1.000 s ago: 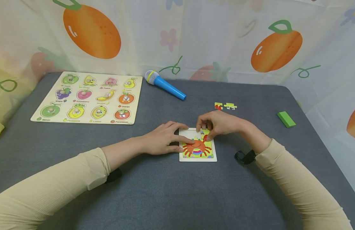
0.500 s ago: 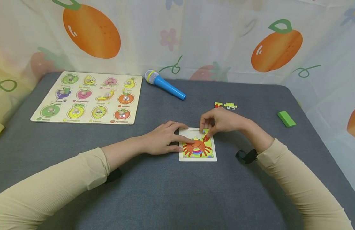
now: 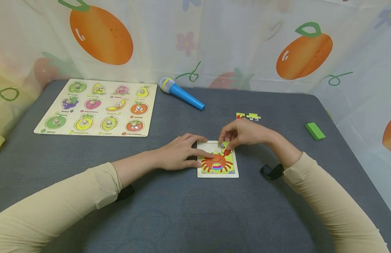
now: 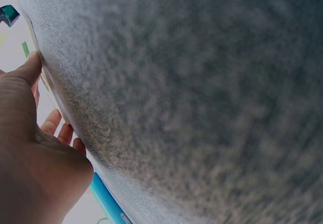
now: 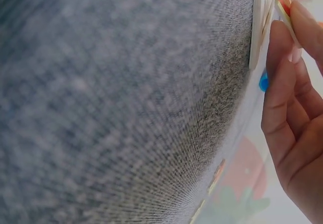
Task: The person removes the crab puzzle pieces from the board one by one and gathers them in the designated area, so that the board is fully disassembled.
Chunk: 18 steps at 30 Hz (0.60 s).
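A small crab jigsaw puzzle [image 3: 218, 166] in a pale frame lies at the table's middle. Its top left shows bare board. My left hand [image 3: 175, 153] rests on it from the left, fingers extended: the index finger lies over the crab, the thumb at the frame's left edge. Thumb and fingers of my right hand [image 3: 244, 132] pinch a yellow-and-red puzzle piece [image 5: 283, 4] at the upper right of the frame. In the right wrist view this piece stands tilted over the frame [image 5: 257, 27]. Beyond that hand, two loose puzzle pieces [image 3: 253, 116] lie on the table.
A fruit knob puzzle board [image 3: 101, 130] lies at the back left, a blue toy microphone [image 3: 186, 97] to its right. At the far right is a green block [image 3: 315, 131]. A fruit-print curtain [image 3: 230, 45] hangs behind the table [image 3: 189, 211].
My right hand has shifted slightly up and right with the puzzle piece, then a touch back left, still over the frame's upper right corner. The left hand has stayed put.
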Each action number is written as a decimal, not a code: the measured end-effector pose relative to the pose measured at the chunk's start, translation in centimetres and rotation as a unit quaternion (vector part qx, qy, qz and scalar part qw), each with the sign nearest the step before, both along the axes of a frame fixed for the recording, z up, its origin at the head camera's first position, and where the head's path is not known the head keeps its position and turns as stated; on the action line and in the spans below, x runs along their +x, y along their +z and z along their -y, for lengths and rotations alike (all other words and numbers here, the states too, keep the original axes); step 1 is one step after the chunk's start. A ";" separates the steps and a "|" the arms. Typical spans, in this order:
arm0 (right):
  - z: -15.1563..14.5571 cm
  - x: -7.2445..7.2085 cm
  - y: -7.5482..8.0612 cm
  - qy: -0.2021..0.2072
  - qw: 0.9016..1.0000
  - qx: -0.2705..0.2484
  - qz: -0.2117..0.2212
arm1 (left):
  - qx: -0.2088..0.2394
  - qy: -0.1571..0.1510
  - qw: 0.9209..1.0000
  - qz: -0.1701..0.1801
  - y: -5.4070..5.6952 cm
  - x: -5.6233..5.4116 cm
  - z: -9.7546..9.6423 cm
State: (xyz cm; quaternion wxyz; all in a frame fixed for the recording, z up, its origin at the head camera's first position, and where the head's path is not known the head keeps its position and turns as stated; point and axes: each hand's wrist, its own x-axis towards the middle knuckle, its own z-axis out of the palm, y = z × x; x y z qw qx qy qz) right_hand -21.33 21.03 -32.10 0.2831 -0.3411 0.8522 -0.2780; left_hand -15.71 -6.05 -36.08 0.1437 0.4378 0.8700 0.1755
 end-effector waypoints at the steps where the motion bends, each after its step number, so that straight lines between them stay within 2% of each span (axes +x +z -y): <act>1: 0.0 0.0 0.0 -0.001 1.000 0.000 0.003 | 0.000 0.000 1.000 0.000 0.0 0.0 0.0; 12: -0.9 -0.4 0.4 -0.039 0.998 -0.034 0.021 | 0.004 -0.001 1.000 0.002 0.0 0.0 0.0; 18: -1.7 -0.8 0.4 -0.054 0.998 -0.041 0.011 | 0.005 0.000 1.000 0.006 0.1 0.1 0.1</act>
